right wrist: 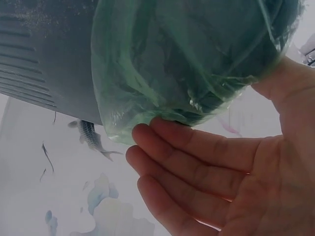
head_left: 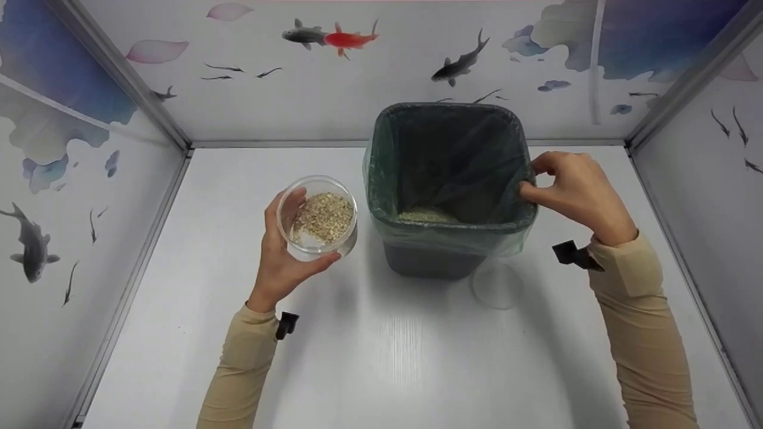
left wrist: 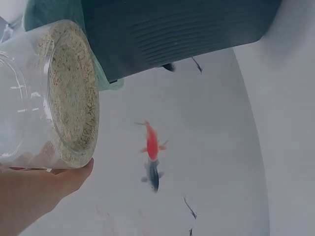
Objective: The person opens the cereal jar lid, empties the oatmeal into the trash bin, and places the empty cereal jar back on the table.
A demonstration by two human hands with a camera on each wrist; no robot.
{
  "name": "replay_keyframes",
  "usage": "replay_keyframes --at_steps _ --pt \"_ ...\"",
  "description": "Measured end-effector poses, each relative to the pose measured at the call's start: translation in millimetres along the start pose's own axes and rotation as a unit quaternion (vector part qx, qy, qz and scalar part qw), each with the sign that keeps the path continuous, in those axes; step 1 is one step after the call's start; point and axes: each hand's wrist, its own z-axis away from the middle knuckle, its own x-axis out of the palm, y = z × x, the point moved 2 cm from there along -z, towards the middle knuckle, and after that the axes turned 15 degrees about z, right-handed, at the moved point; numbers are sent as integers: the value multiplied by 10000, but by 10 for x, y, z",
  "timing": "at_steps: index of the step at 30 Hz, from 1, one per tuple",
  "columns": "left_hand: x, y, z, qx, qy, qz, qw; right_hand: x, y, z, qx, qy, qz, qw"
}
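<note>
My left hand (head_left: 280, 262) grips a clear plastic jar (head_left: 347, 244), its open top tilted toward the head view. Coarse tan flakes (head_left: 326, 217) lie in the jar, also seen through its bottom in the left wrist view. To the right of the jar stands a dark grey trash bin (head_left: 432, 262), lined with a thin green bag (head_left: 381, 202) folded over its rim. Similar flakes (head_left: 426, 214) lie at the bottom of the bag. My right hand (head_left: 581, 193) pinches the bin's right rim through the bag, thumb inside and fingers outside.
A transparent round lid (head_left: 498, 286) lies flat on the white table (head_left: 393, 357), in front of the bin. White panels with painted fish (head_left: 459, 62) enclose the table at the back and both sides.
</note>
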Motion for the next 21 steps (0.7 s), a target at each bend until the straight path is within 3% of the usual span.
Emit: replay_keyframes --at_steps 8,15,21 --pt "-110 -81 -320 144 4 -196 9997 -38 64 -4 228 -232 -201 9993" --pt "-130 -108 -600 29 166 -411 9990 -78 95 -109 710 54 -80 9974" --pt "-115 -101 -719 -129 196 -475 9986 -26 122 -241 542 -361 -177 9977"
